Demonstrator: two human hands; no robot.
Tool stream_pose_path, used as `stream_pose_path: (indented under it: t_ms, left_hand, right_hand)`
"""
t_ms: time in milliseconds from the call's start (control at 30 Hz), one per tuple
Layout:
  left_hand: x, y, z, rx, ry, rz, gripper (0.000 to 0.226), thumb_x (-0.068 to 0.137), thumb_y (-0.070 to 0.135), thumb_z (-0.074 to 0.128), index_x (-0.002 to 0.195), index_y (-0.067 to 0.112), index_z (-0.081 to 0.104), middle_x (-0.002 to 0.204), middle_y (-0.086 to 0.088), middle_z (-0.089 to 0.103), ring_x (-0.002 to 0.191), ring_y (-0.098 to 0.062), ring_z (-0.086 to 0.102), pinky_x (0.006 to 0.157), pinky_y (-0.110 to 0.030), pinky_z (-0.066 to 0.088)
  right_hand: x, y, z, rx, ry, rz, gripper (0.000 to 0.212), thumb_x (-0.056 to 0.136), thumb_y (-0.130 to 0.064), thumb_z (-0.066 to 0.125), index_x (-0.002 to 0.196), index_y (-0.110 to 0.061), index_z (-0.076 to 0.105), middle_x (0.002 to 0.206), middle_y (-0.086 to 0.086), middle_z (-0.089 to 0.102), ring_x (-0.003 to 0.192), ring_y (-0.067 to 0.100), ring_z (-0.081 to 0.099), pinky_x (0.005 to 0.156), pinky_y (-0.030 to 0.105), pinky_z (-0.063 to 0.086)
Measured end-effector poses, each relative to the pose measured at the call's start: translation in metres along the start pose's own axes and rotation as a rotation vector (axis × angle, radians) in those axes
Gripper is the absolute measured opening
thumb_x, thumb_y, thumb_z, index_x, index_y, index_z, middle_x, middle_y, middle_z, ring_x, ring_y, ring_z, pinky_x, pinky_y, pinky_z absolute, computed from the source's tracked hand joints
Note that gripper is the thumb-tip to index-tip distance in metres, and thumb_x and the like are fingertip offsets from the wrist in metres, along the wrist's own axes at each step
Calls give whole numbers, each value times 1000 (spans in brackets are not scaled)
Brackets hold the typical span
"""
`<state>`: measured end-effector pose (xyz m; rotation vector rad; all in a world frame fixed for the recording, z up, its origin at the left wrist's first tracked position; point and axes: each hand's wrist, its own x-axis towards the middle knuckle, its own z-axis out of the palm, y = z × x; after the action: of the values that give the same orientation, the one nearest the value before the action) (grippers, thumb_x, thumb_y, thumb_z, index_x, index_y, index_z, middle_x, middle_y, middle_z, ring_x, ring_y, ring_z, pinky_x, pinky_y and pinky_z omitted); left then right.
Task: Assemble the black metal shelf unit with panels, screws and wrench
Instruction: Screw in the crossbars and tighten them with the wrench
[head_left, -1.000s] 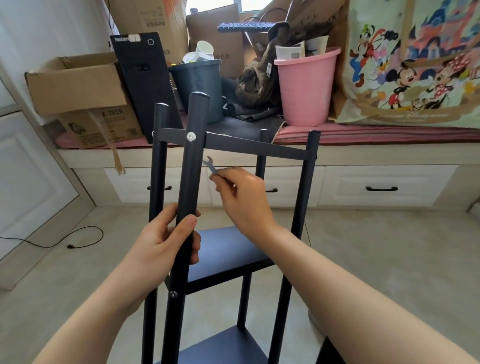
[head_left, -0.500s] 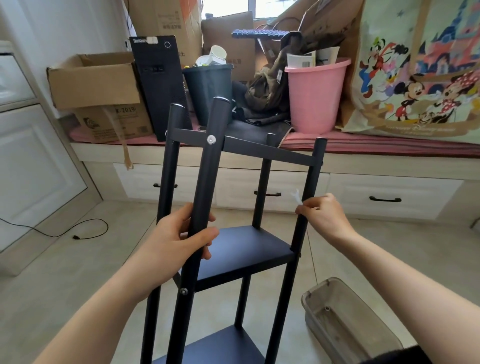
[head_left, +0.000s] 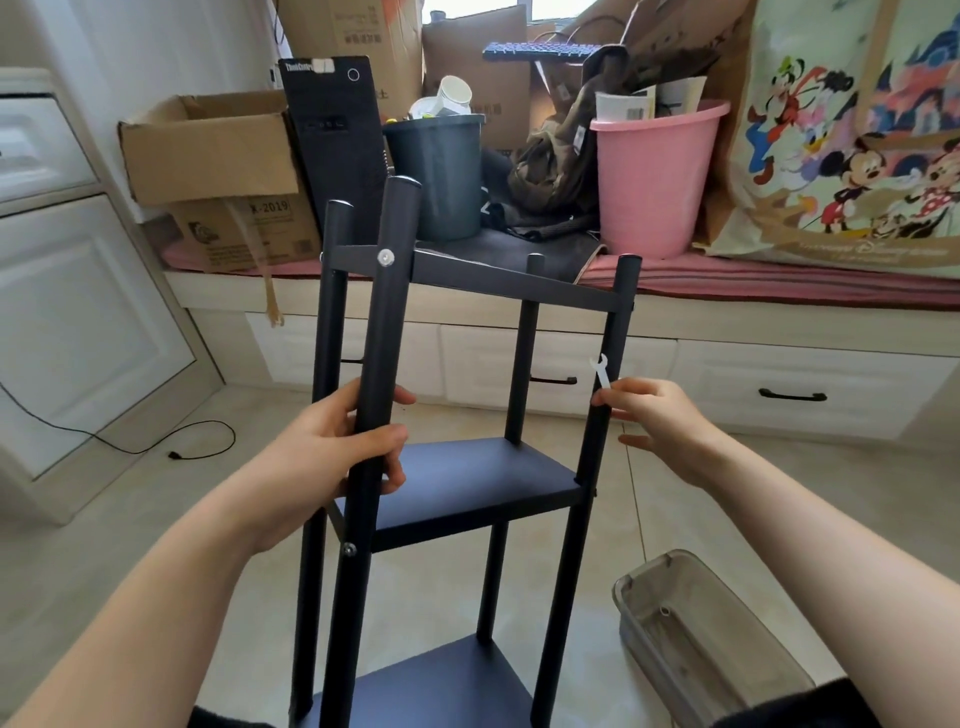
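Note:
The black metal shelf unit (head_left: 467, 478) stands on the floor in front of me, with two fitted panels and a top frame rail. A silver screw head (head_left: 385, 256) shows on the near left post at the rail, another screw (head_left: 349, 549) lower down. My left hand (head_left: 332, 457) grips the near left post at mid height. My right hand (head_left: 660, 421) pinches a small flat silver wrench (head_left: 601, 371) against the near right post, the wrench's open end pointing up.
A clear plastic tray (head_left: 706, 639) lies on the tiled floor at lower right. Behind the shelf runs a bench with drawers, loaded with a pink bucket (head_left: 654, 176), a dark bin (head_left: 436, 171), a black PC tower (head_left: 332, 140) and cardboard boxes. A black cable (head_left: 156, 441) lies at left.
My right hand carried the wrench from beside the top-left screw across to the near right post. The left hand kept its grip on the left post. The view shifted, revealing the tray.

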<state>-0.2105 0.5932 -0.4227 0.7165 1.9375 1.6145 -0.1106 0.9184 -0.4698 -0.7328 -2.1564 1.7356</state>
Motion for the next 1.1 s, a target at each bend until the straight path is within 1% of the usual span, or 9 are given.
stream_pose_path:
  t_ms: [167, 300, 400, 500, 667, 833, 900, 1000, 1100]
  left_hand:
    - [2, -6, -12, 245, 159, 27, 23, 97, 32, 64, 115, 46, 63, 85, 7, 68, 82, -14, 69, 77, -31, 56]
    - [13, -12, -13, 517, 486, 80, 17, 98, 33, 62, 114, 27, 63, 77, 8, 58, 72, -12, 55, 61, -25, 41]
    - [18, -16, -18, 611, 640, 56, 17, 99, 30, 61, 110, 17, 64, 79, 5, 59, 78, -18, 55, 57, -22, 34]
    - [22, -17, -25, 608, 673, 78, 18, 99, 26, 63, 108, 11, 67, 89, -2, 65, 84, -22, 57, 59, -24, 37]
    - [26, -23, -30, 553, 713, 139, 19, 99, 23, 63, 112, 10, 68, 92, -2, 67, 92, -28, 63, 80, -40, 52]
    - [30, -35, -36, 444, 710, 131, 10, 99, 20, 63, 103, 13, 68, 85, -1, 68, 88, -29, 66, 83, -48, 56]
    - [33, -39, -38, 379, 684, 117, 6, 99, 20, 63, 101, 16, 67, 86, -1, 68, 86, -27, 67, 82, -47, 57]
    - [38, -43, -42, 277, 666, 100, 4, 99, 20, 63, 97, 20, 66, 86, -2, 69, 84, -21, 69, 75, -38, 56]
    - [41, -50, -44, 258, 651, 79, 8, 99, 20, 62, 92, 21, 65, 85, -3, 69, 85, -20, 69, 76, -37, 56]
  right_hand:
    - [0, -8, 3, 54, 18, -29, 14, 94, -25, 63, 89, -16, 72, 118, 5, 64, 118, 26, 55, 101, 48, 46]
    - [-4, -12, 6, 40, -13, -58, 15, 95, -23, 61, 88, -16, 72, 113, 5, 65, 113, 25, 58, 98, 46, 49]
    - [-6, -15, 10, 30, -53, -83, 15, 96, -22, 60, 91, -14, 71, 105, 5, 68, 107, 23, 63, 88, 37, 54]
    - [-7, -17, 15, 1, -48, -130, 16, 96, -23, 60, 93, -13, 72, 103, 3, 70, 103, 17, 64, 88, 35, 53]
    - [-11, -21, 21, -33, 9, -216, 16, 96, -23, 61, 88, -17, 73, 85, -14, 73, 85, -2, 64, 73, 22, 43]
    - [-21, -27, 24, -41, 27, -301, 18, 95, -22, 61, 85, -20, 75, 93, -7, 73, 81, -4, 63, 74, 23, 43]
    - [-26, -34, 26, -25, 52, -334, 18, 95, -21, 60, 85, -18, 74, 96, -3, 71, 79, -2, 63, 72, 22, 46]
    - [-38, -48, 30, 23, 77, -397, 19, 94, -15, 61, 79, -19, 73, 99, 4, 66, 72, -4, 61, 63, 10, 45]
    - [-56, -59, 33, -28, 80, -485, 17, 93, -14, 63, 82, -19, 75, 96, 1, 61, 77, -2, 61, 71, 11, 46]
